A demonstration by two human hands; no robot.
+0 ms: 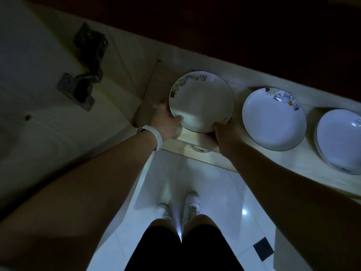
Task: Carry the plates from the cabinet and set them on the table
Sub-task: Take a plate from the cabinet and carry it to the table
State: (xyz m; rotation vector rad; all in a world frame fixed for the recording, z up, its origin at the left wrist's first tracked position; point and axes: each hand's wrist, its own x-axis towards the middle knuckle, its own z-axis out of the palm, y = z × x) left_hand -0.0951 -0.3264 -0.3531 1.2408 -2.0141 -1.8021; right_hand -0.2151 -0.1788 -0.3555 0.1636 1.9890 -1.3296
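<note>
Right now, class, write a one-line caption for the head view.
Left hand and right hand grip a patterned plate at the cabinet shelf, a second plate alongside.

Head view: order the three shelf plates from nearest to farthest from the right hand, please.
1. Held plate: the right hand grips its near rim, at the left end of the shelf.
2. Middle plate: just right of that hand, resting on the shelf.
3. Edge plate: farthest right, cut off by the frame edge.
</note>
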